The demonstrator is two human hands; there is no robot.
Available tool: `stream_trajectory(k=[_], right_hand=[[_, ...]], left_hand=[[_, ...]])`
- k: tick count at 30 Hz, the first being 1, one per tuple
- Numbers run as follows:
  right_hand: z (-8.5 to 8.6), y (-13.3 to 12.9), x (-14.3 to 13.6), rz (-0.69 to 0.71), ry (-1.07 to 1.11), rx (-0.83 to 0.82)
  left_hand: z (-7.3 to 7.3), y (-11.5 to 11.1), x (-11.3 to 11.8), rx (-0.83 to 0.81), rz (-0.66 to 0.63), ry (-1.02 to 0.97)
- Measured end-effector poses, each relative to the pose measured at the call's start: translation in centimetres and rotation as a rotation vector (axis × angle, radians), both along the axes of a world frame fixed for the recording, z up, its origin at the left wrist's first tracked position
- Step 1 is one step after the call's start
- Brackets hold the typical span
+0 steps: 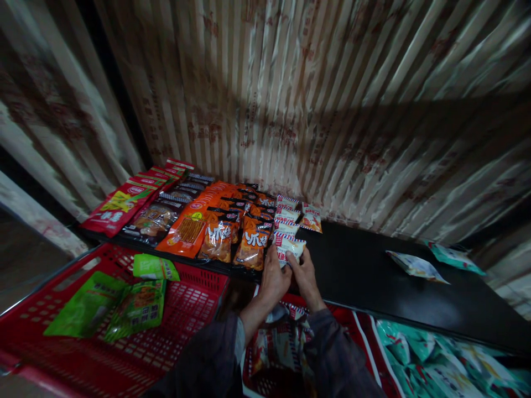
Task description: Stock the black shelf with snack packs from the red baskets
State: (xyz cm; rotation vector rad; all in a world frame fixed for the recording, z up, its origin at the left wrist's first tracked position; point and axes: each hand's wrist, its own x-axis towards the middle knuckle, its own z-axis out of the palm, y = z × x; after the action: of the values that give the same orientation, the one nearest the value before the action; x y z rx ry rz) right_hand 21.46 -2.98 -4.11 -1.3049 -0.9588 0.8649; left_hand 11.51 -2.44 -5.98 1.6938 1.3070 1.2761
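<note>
Both my hands are closed on a white snack bag (287, 244) with a red-and-blue striped top edge, at the shelf's front. My left hand (274, 281) grips its left side and my right hand (303, 275) its right, the thumb across the front. Behind it runs a row of matching white bags (287, 214), with another bag (311, 217) beside them showing orange on its front. Just left of my hands stand orange-brown snack bags (251, 241) in two rows. Under my forearms, a red basket holds more of the striped bags (282, 344).
Further left on the black shelf (352, 260) are orange stick-snack bags (188, 224), dark brown bags (152, 221) and red bags (120, 205). A white bag (416, 266) and a teal bag (454, 257) lie right. Below are a red basket (186, 309) with green packets (139, 309) and teal bags (431, 359).
</note>
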Motion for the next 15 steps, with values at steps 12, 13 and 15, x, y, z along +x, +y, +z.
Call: stream_trajectory(k=[12,13,15], right_hand=[[-1.0,1.5,0.6,-0.1,-0.241,-0.061],[-1.1,1.5,0.6,-0.119,-0.283,-0.08],[-1.3,1.6,0.6,-0.16,-0.356,-0.101]], left_hand=[[0.0,1.2,0.1,-0.041,-0.032,0.058],[-0.2,1.1,0.0,-0.035,-0.038,0.06],[-0.4,1.0,-0.1,-0.012,-0.042,0.056]])
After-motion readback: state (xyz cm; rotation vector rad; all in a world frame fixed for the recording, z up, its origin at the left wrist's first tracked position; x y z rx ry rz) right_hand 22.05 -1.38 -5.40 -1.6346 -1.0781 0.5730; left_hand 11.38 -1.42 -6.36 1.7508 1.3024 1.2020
